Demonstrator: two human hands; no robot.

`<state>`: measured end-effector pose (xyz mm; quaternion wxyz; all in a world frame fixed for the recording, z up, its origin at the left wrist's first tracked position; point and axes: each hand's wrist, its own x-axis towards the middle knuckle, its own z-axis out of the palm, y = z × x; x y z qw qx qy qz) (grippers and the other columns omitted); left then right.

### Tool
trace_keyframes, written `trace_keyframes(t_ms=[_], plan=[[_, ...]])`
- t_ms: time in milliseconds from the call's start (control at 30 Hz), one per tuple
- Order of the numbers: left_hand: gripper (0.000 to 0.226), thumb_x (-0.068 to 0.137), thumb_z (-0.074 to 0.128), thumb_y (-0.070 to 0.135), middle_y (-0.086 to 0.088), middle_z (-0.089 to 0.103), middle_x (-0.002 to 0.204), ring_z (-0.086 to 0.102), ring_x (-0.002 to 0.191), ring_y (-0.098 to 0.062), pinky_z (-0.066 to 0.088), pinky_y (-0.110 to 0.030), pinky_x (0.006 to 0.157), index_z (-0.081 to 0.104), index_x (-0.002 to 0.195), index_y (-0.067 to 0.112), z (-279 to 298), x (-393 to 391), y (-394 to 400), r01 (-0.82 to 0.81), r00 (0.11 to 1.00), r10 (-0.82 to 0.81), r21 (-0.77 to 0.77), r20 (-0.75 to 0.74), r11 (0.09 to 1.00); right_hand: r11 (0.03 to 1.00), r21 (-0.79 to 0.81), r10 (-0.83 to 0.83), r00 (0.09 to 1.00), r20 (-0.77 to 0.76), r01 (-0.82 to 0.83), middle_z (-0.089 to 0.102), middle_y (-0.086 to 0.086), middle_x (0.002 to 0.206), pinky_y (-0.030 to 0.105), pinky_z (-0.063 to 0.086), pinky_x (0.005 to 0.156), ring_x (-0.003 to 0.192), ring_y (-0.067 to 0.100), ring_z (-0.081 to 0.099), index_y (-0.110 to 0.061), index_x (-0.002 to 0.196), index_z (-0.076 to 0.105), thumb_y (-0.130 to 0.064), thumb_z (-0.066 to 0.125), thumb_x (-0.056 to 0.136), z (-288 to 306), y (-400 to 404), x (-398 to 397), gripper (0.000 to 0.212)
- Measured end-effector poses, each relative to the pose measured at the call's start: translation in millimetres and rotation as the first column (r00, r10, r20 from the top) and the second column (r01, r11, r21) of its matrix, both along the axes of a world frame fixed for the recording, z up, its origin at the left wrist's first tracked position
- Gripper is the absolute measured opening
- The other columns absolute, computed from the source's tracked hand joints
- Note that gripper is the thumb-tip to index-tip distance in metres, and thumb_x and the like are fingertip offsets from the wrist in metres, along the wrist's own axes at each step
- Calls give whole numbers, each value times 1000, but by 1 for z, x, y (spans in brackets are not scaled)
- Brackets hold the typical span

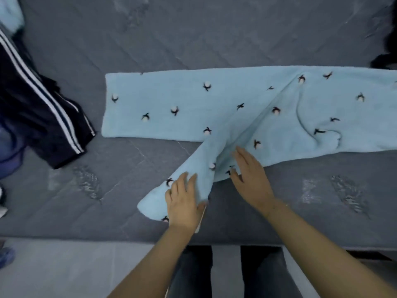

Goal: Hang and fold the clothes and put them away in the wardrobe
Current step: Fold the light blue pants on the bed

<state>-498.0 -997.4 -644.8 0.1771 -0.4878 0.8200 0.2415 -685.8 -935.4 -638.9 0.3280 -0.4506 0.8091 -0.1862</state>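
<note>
— One bed cover (214, 39), grey and quilted, takes up nearly the whole view, and everything else lies on it. What is the biggest thing on it?

— One pair of light blue fleece trousers (171, 100), patterned with small dark-and-white sprigs. One leg lies flat and straight, beyond the hands and running off to their left. The other leg splays toward the person, and both hands rest on it.

— How do the hands sit?

— The left hand (182, 203) lies on the splayed leg near its cuff, fingers fairly straight; the thumb side seems to curl at the fabric's edge, but I cannot tell whether it pinches. The right hand (251, 175) lies flat, fingers extended, pressing the cloth just right of the left hand, nearer the crotch fold. It grips nothing.

— What else?

— One dark navy garment with white stripes (43, 108) lies well left of the hands. A scrap of pale blue cloth (10, 14) shows far beyond that, at the corner.

— What could go wrong?

— I judge that swinging the near leg over could drag the bunched seat out of line, since the wrinkle to the right of the hands is not smoothed. The legs would then stack crooked. Thick fleece may also spring back open if the flat palm lifts early.
</note>
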Motion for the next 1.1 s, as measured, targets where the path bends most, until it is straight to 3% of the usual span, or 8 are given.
trace_keyframes(t_ms=[133, 367, 467, 567, 667, 800, 967, 1100], plan=[[98, 82, 61, 59, 5, 1, 162, 19, 142, -17, 23, -36, 110, -2, 154, 35, -23, 43, -1, 38, 991, -42, 35, 126, 999, 994, -23, 110, 994, 11, -110, 27, 11, 157, 42, 28, 116, 143, 26, 30, -7, 147, 36, -5, 52, 97, -4, -24, 40, 52], [28, 84, 70, 15, -3, 61, 122, 57, 103, -30, 38, -39, 84, 70, 111, 22, -42, 56, -47, -28, 974, 13, -63, -226, 998, 937, 27, 340, 890, -305, -348, 21, 10, 160, 50, 20, 119, 147, 35, 21, -19, 140, 52, 3, 59, 86, -16, -67, 32, 59], [16, 87, 65, 4, -4, 64, 111, 58, 99, -28, 40, -37, 86, 74, 96, 13, -41, 61, -76, 18, 942, 14, 94, -334, 995, 880, 137, 475, 833, -285, -455, 26, 6, 159, 43, -2, 122, 150, 29, 12, -20, 128, 64, -10, 57, 93, -25, -85, 23, 37], [14, 89, 63, 0, -5, 67, 102, 61, 97, -21, 47, -31, 92, 72, 94, 9, -29, 62, -116, -67, 874, 247, 399, -419, 915, 859, 135, 511, 839, -188, -493, 59, 3, 135, 34, 1, 120, 141, 22, 36, -16, 112, 72, -26, 55, 97, -26, -109, 9, 24], [10, 90, 64, 0, -6, 69, 85, 61, 79, -9, 49, -15, 73, 66, 90, 10, -8, 61, -178, -233, 723, 569, 637, -392, 735, 939, -20, 343, 939, -10, -343, 68, 9, 80, 32, 41, 82, 80, 23, 62, -3, 81, 65, -27, 55, 99, -12, -145, 1, 31], [8, 94, 61, 9, 8, 73, 78, 65, 71, -2, 51, -16, 72, 66, 94, 14, 5, 51, -272, -278, 558, 721, 726, -411, 629, 992, -121, 52, 991, 126, -36, 51, 3, 62, 20, 31, 53, 58, 14, 46, -5, 74, 49, -26, 53, 100, -12, -215, -8, 34], [43, 97, 57, 30, 2, 63, 124, 60, 115, -16, 48, -20, 91, 46, 137, 17, -25, 47, -315, -387, 565, 754, 700, -335, 601, 993, 114, 18, 998, -57, -11, 63, 10, 97, 34, 33, 78, 95, 29, 57, -7, 100, 56, -31, 41, 103, -58, -277, -18, 28], [106, 67, 85, 43, 7, 34, 146, 37, 132, -11, 33, -19, 105, 19, 149, 39, -48, 62, -282, -201, 765, 413, 426, -495, 882, 973, 218, -88, 994, 65, 72, 59, 3, 112, 37, 31, 98, 113, 26, 52, -20, 101, 53, -34, 38, 102, -73, -289, -22, 21]])
